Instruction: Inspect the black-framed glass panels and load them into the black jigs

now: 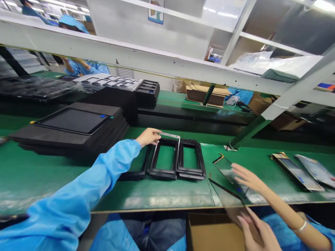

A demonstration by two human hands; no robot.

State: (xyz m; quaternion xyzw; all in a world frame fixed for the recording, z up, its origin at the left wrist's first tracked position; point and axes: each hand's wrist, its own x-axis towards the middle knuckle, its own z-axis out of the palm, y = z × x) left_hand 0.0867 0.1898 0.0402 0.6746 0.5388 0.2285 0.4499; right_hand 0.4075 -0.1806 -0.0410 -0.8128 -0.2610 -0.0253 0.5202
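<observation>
Two things lie nearest my hands on the green workbench. My left hand, reaching out of a blue sleeve, is curled closed around the far end of a thin silver frame. That frame lies just to the right of my hand, its long axis running near to far and tilting slightly, above a black rectangular jig. More black jigs sit stacked just to the right. My right hand is open, fingers spread, and holds nothing I can see. It is right at the near end of a glass panel, whose long axis slants from far left to near right; I cannot tell whether my fingers touch it. So the frame is on my left hand's side, the panel on my right's.
</observation>
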